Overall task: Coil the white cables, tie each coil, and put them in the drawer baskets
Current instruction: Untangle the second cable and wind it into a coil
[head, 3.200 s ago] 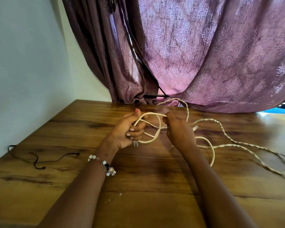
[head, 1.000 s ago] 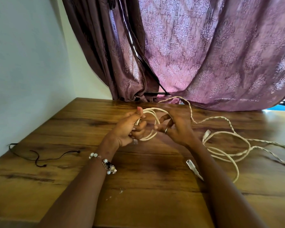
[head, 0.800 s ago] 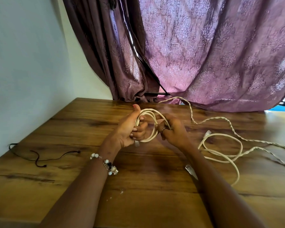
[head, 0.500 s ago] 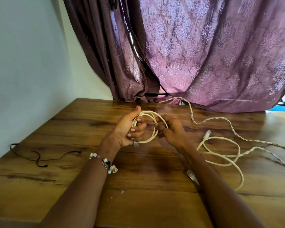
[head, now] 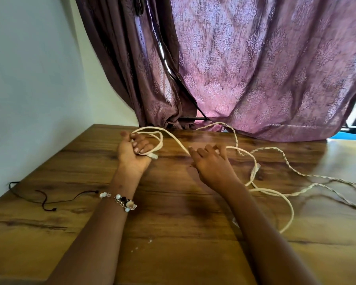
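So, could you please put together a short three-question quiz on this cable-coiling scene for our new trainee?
1. True or false: the left hand grips a few loops of the white cable.
2. Multiple choice: the right hand is
A. pinching a plug
B. open, fingers spread, with the cable running under them
C. resting on the curtain
3. Fill in: a second, twisted cable lies loose on the ______ side of the wooden table.

Key:
1. True
2. B
3. right
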`<state>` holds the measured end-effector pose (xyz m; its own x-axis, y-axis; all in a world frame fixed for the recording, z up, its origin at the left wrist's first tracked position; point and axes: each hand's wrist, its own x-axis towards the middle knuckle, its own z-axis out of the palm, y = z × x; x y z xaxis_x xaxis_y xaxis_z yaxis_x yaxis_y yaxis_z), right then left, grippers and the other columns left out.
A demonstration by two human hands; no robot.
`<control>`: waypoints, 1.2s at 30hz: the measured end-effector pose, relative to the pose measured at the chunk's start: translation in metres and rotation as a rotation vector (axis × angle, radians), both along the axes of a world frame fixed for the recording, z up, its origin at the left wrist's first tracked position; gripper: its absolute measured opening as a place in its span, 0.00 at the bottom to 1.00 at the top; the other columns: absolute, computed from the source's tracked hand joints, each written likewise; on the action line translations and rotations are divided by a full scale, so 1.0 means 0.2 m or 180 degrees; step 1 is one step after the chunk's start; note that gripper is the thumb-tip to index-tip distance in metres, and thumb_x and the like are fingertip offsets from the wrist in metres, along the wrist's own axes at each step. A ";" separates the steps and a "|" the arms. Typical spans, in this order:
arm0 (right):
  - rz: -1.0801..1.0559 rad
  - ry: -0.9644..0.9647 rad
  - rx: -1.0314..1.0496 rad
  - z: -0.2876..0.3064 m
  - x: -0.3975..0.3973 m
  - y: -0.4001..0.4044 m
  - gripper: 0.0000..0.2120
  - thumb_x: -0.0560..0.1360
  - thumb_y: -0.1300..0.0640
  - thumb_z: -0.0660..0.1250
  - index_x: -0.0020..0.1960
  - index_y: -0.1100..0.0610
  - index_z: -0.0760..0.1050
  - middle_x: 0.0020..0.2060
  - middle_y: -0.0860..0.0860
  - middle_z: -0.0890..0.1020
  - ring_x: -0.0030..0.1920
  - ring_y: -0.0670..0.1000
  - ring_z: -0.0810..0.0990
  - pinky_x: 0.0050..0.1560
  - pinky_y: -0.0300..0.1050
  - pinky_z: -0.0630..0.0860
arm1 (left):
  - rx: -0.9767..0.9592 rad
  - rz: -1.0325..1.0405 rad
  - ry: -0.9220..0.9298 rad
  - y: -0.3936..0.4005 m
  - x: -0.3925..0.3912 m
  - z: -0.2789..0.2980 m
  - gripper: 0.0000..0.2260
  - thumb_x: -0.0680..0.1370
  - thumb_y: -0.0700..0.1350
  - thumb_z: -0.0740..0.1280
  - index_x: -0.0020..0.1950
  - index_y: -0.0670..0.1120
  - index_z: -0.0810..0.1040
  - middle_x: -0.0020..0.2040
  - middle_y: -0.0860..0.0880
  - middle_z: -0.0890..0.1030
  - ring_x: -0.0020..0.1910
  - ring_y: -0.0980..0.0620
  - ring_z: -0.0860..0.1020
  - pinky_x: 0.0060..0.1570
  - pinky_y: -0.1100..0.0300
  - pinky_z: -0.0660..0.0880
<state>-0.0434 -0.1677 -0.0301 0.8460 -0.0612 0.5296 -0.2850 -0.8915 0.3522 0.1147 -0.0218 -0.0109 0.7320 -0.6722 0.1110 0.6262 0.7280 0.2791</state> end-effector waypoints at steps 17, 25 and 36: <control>0.1750 -0.0717 0.1521 0.05 0.01 0.04 0.09 0.75 0.53 0.64 0.53 0.56 0.75 0.45 0.52 0.79 0.45 0.53 0.75 0.46 0.50 0.70 | 0.2350 0.0605 -0.2410 -0.11 -0.23 -0.01 0.16 0.82 0.49 0.56 0.54 0.35 0.70 0.33 0.46 0.81 0.28 0.52 0.80 0.25 0.61 0.76; 0.1431 -0.1429 0.1698 0.08 -0.03 -0.06 0.13 0.73 0.49 0.68 0.48 0.59 0.74 0.41 0.50 0.78 0.39 0.48 0.75 0.37 0.44 0.72 | 0.2512 -0.0619 -0.3172 -0.12 -0.31 -0.02 0.22 0.82 0.54 0.51 0.51 0.35 0.72 0.21 0.48 0.66 0.15 0.57 0.61 0.18 0.71 0.58; 0.2212 -0.0844 0.3279 0.02 0.01 -0.10 0.15 0.80 0.52 0.59 0.53 0.62 0.77 0.40 0.48 0.80 0.39 0.42 0.77 0.40 0.39 0.73 | 0.1115 -0.1402 -0.2457 -0.10 -0.25 -0.05 0.15 0.74 0.55 0.68 0.37 0.45 0.77 0.18 0.54 0.62 0.14 0.62 0.58 0.23 0.73 0.54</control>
